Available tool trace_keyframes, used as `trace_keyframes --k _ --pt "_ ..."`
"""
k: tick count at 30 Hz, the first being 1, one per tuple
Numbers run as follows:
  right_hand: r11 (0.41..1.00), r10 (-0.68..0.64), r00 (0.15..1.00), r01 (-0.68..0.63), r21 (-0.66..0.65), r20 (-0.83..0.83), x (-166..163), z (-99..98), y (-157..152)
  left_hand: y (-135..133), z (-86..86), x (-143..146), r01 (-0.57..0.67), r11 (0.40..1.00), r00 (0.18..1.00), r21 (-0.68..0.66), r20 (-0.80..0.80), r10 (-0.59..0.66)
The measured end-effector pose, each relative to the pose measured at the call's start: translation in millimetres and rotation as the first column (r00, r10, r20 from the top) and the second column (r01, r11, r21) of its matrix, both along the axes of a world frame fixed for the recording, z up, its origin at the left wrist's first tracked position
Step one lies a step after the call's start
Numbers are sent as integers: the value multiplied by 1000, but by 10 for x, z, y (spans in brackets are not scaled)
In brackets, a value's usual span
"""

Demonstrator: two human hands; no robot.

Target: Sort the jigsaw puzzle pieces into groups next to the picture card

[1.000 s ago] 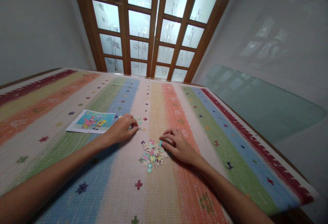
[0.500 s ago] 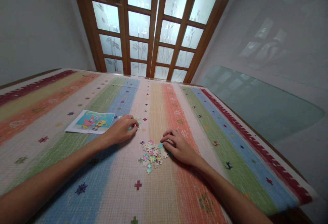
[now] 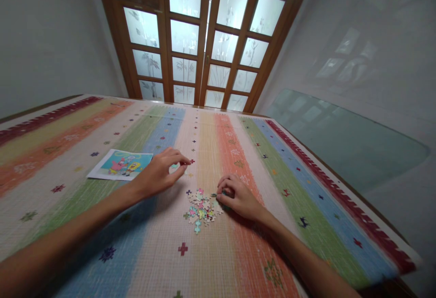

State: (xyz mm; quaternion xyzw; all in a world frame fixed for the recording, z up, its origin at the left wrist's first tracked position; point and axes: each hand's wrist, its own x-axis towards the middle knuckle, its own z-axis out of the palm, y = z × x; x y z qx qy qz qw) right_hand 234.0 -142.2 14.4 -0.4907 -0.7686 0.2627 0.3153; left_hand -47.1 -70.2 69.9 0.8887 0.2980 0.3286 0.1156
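Loose jigsaw pieces (image 3: 201, 207) lie heaped just left of the right hand's (image 3: 238, 196) curled fingertips, which touch the heap's edge. The left hand's (image 3: 158, 175) thumb and forefinger narrow almost to a pinch just beyond the heap, and a cartoon reference picture (image 3: 121, 164) lies behind its knuckles on the striped cloth (image 3: 238, 252). Whether either hand grips a piece I cannot tell.

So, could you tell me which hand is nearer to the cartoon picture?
Left. The left hand lies just beside the cartoon picture; the right hand rests beyond the puzzle pieces.
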Motion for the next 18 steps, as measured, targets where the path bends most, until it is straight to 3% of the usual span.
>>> trace_keyframes --k 6,10,14,18 --pt "992 126 983 -124 29 -130 -56 79 -79 -453 -221 342 195 968 977 -157 -53 -206" --pt "983 184 967 -181 31 -174 -107 116 -141 -570 -328 419 251 948 965 -196 -32 -262" --pt "987 160 974 -152 60 -158 -103 118 -150 -460 -240 338 207 953 973 -219 -57 -224" --pt "998 1 985 9 57 -175 6 74 -86 -132 -10 101 149 934 965 -326 -158 -209"
